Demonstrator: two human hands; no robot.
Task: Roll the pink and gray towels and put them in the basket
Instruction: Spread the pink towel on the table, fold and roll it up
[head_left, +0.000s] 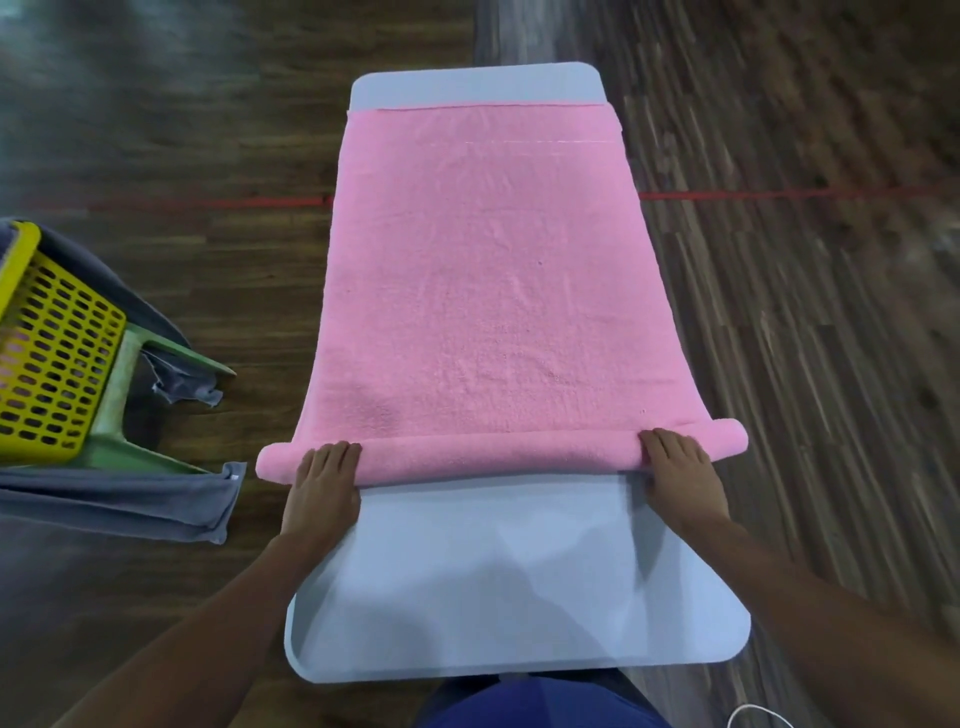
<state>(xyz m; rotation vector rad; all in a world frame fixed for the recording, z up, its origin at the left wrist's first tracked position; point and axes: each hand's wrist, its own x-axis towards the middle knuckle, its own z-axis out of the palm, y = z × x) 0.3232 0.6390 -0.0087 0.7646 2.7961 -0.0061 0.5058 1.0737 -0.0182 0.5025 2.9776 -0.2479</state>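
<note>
Left hand (324, 483) and right hand (678, 467) flat, well apart, on ends of crosswise roll in pink terry towel (493, 270); unrolled length ahead, toward far edge of pale grey counter (493, 571).

Non-task items in view

Pale gray table (498, 587) with rounded corners, straight ahead of me. Dark wood-plank floor (779, 364), red line (779, 195) running across it. Green plastic stool (122, 384) at left. White cable (753, 714) bottom right, near my blue clothing (519, 701).
</note>
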